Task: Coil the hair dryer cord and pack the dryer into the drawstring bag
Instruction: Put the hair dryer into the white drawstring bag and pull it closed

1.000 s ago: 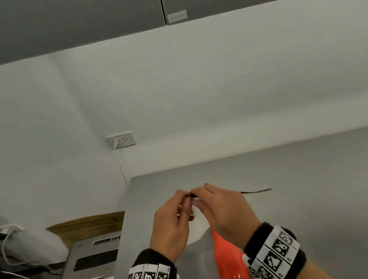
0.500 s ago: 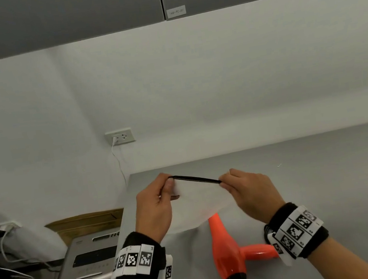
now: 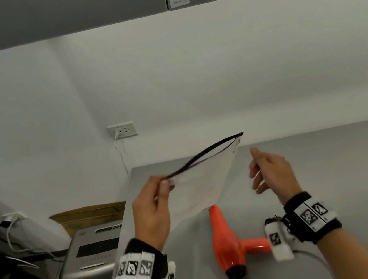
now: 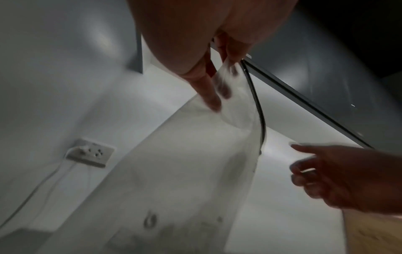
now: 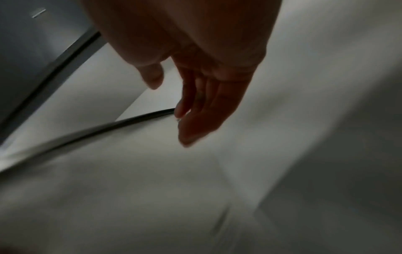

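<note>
one left grip (image 3: 151, 206) pinching bag (image 3: 204, 181), right grip (image 3: 270, 169) loose beside it, empty

I see the bag (image 3: 204, 181) — a thin, translucent white pouch with a black cord along its mouth — held up off the counter, tilted so its far corner points up and away. 1 corner of the mouth is pinched; the mouth gapes slightly, the 2 black edges bowed apart. Its lower corner hangs just over the dryer's nozzle. The dryer (image 3: 226, 240) — orange-red, with a black rear end — lies flat on the grey counter, handle pointing right.
</note>
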{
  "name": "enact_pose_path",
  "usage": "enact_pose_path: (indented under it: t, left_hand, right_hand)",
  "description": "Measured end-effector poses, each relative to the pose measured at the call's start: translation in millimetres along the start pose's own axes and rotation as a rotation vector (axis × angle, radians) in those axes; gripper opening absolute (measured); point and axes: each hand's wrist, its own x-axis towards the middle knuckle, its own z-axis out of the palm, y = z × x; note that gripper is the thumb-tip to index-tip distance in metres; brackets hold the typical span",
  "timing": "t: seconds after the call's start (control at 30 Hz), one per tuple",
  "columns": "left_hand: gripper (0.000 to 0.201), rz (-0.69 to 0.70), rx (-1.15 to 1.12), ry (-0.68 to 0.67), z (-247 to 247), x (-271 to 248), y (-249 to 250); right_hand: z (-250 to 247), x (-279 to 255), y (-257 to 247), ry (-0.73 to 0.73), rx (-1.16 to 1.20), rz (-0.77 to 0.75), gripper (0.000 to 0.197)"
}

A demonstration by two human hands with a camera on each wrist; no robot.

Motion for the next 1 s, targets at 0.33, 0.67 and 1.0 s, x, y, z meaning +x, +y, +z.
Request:
enact_pose_path:
  t: [0.33, 0.67, 1.0]
  left_hand:
    - [0.036, -0.220, 0.139, -0.659, 32.4, -108.8, -40.1]
    - [0.027, -0.381, 0.366, -0.441, 37.7, -42.2, -58.9]
    - [0.036, -0.393, 0.342, -0.412, 19.1, -12.3, -75.2]
  right_hand:
    - [60.7, -45.0, 75.9, -0.332, 0.054, 0.177, 0.036]
    - [48.1, -37.5, 74.7, -0.469, -0.203, -0.058, 0.029]
    - [-3.5, -25.2, 168.2, -0.524, -1.021, -0.006, 0.050]
